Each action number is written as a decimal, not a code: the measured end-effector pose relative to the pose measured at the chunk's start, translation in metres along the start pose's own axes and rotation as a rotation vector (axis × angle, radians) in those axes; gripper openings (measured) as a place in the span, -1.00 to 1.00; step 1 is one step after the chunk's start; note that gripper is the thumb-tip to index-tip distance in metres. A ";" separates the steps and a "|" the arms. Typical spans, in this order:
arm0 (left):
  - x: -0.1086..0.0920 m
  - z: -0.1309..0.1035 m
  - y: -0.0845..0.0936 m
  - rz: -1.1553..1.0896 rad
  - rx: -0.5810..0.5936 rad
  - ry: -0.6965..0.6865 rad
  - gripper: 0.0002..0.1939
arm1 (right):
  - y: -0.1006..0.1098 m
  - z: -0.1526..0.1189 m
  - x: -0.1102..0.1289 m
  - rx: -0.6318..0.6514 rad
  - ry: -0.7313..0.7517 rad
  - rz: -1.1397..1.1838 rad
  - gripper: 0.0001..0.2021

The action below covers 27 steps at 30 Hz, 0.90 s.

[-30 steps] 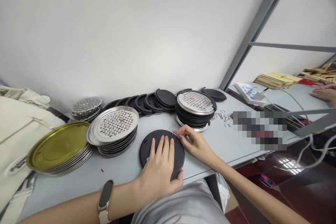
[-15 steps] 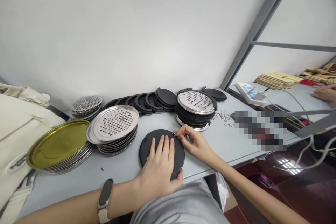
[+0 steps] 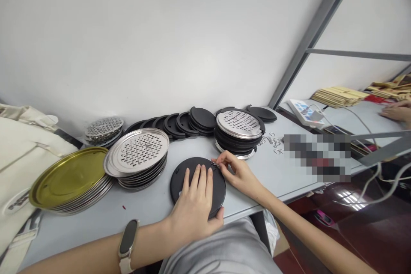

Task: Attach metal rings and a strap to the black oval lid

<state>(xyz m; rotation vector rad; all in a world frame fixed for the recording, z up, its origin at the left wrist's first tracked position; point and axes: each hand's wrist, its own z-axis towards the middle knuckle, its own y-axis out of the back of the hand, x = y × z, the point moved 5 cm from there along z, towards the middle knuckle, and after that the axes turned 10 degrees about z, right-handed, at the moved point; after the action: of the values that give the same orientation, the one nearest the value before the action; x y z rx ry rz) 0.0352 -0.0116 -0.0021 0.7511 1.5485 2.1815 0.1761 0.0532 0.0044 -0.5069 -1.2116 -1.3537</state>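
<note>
My left hand (image 3: 194,209) lies flat over a round black disc (image 3: 183,171), fingers stretched out and thumb at its near edge. The disc rests on the table near its front edge. At the disc's upper right edge my right hand (image 3: 237,175) is closed in a pinch on a small metal ring (image 3: 214,163); the fingertips partly hide it. Behind them stands a stack of black discs (image 3: 237,144) topped by a perforated metal grater plate (image 3: 240,122). Loose metal rings and clasps (image 3: 276,143) lie to the right of that stack.
To the left are a stack of grater plates (image 3: 141,150) and a stack of gold-coloured round lids (image 3: 70,175). Black discs (image 3: 171,124) overlap along the wall. A pale bag (image 3: 19,150) stands far left. Beyond the grey frame (image 3: 316,34), another person's hand (image 3: 398,110) rests by wooden pieces.
The view shifts very slightly. Both hands keep the same places on the disc and at its edge, with the ring still pinched.
</note>
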 end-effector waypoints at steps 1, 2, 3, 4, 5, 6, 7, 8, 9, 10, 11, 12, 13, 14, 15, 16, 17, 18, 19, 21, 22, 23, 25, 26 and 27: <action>0.000 0.000 0.000 0.001 -0.003 0.003 -0.16 | 0.000 0.000 0.000 0.001 0.008 -0.015 -0.92; 0.000 0.000 -0.001 0.003 -0.006 0.005 -0.16 | 0.000 0.000 0.001 0.000 0.015 -0.030 -0.92; 0.000 0.000 -0.001 0.005 -0.011 0.007 -0.17 | 0.000 0.000 0.002 -0.002 0.018 -0.044 -0.90; 0.000 0.000 -0.001 0.007 -0.016 0.008 -0.17 | 0.000 0.000 0.003 -0.002 0.015 -0.055 -0.89; 0.000 -0.001 -0.002 0.009 -0.019 0.007 -0.17 | 0.000 0.000 0.003 0.000 0.008 -0.063 -0.87; 0.000 -0.001 -0.002 0.010 -0.022 0.005 -0.18 | 0.000 0.000 0.004 0.002 0.000 -0.068 -0.85; 0.000 -0.001 -0.002 0.011 -0.024 0.003 -0.18 | 0.000 0.000 0.005 0.005 -0.007 -0.071 -0.82; 0.000 -0.001 -0.002 0.013 -0.024 0.002 -0.18 | 0.000 0.000 0.005 0.008 -0.012 -0.070 -0.80; 0.000 -0.001 -0.003 0.013 -0.024 0.000 -0.18 | 0.000 0.000 0.006 0.011 -0.016 -0.066 -0.79; 0.000 -0.001 -0.003 0.014 -0.023 0.000 -0.18 | 0.000 -0.001 0.006 0.015 -0.019 -0.062 -0.78; 0.000 -0.001 -0.003 0.014 -0.022 0.001 -0.18 | 0.000 -0.001 0.006 0.018 -0.020 -0.057 -0.77; 0.000 -0.001 -0.003 0.015 -0.020 0.002 -0.18 | 0.000 -0.001 0.005 0.020 -0.020 -0.050 -0.76; 0.000 -0.001 -0.003 0.014 -0.018 0.002 -0.18 | -0.001 -0.001 0.004 0.021 -0.017 -0.043 -0.75; 0.000 -0.001 -0.003 0.014 -0.015 0.003 -0.18 | -0.001 -0.001 0.003 0.021 -0.013 -0.036 -0.74; 0.000 -0.001 -0.003 0.014 -0.011 0.005 -0.18 | -0.001 -0.001 0.003 0.021 -0.008 -0.029 -0.73; 0.000 -0.001 -0.003 0.013 -0.007 0.006 -0.18 | -0.001 -0.002 0.002 0.020 -0.003 -0.025 -0.72; -0.001 -0.001 -0.003 0.013 -0.004 0.007 -0.18 | -0.001 -0.002 0.001 0.020 -0.001 -0.024 -0.72; -0.001 -0.001 -0.003 0.012 -0.002 0.008 -0.18 | -0.001 -0.002 0.000 0.020 0.000 -0.026 -0.73; -0.001 -0.001 -0.003 0.011 0.001 0.009 -0.18 | -0.001 -0.002 0.000 0.021 0.000 -0.028 -0.74; -0.001 -0.001 -0.003 0.010 0.003 0.009 -0.18 | -0.001 -0.001 -0.001 0.018 -0.002 -0.022 -0.73; -0.001 -0.001 -0.003 0.010 0.003 0.009 -0.17 | -0.001 -0.001 -0.001 0.016 -0.003 -0.017 -0.72; -0.001 -0.001 -0.003 0.010 0.001 0.007 -0.17 | -0.001 -0.001 -0.001 0.015 -0.003 -0.013 -0.72; -0.001 -0.001 -0.003 0.011 -0.003 0.005 -0.17 | -0.001 -0.002 -0.002 0.014 -0.002 -0.007 -0.72; -0.001 -0.001 -0.003 0.010 -0.004 0.007 -0.16 | -0.001 -0.002 -0.002 0.014 0.001 -0.004 -0.73; -0.001 -0.001 -0.003 0.009 -0.003 0.009 -0.16 | 0.000 -0.002 -0.002 0.014 0.005 0.001 -0.73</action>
<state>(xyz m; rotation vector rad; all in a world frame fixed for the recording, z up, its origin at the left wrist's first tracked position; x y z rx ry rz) 0.0353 -0.0115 -0.0051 0.7503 1.5489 2.1963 0.1766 0.0527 0.0021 -0.4939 -1.2161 -1.3446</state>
